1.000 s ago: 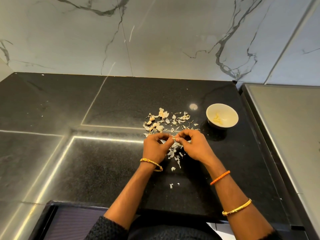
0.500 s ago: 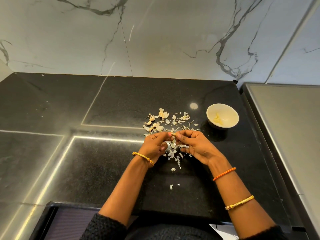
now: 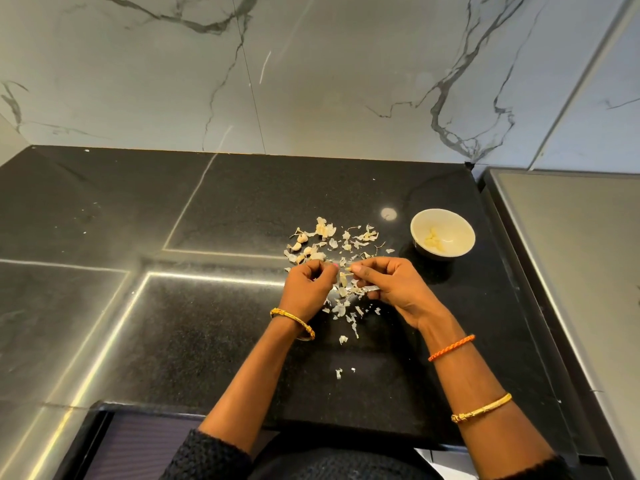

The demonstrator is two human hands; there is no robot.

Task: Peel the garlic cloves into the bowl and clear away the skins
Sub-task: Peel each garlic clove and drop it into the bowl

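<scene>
Both hands meet over the black counter (image 3: 221, 341) and pinch one small garlic clove (image 3: 345, 276) between their fingertips. My left hand (image 3: 308, 289) holds it from the left with curled fingers. My right hand (image 3: 391, 289) pinches it from the right, and a strip of pale skin hangs below its fingers. Loose skins (image 3: 346, 311) lie under and in front of the hands. Beyond them is a pile of skins and unpeeled cloves (image 3: 304, 244). A white bowl (image 3: 464, 223) with a few peeled cloves (image 3: 433, 241) stands at the right.
A marble wall (image 3: 311, 81) rises behind the counter. A grey steel surface (image 3: 571, 254) adjoins the counter at the right, just past the bowl. The counter's front edge runs right below my forearms.
Both hands have stayed over the skins, working the clove. The wrists turned outward a second ago and the hands now sit a little lower again, with a skin strip hanging from the right fingers.
</scene>
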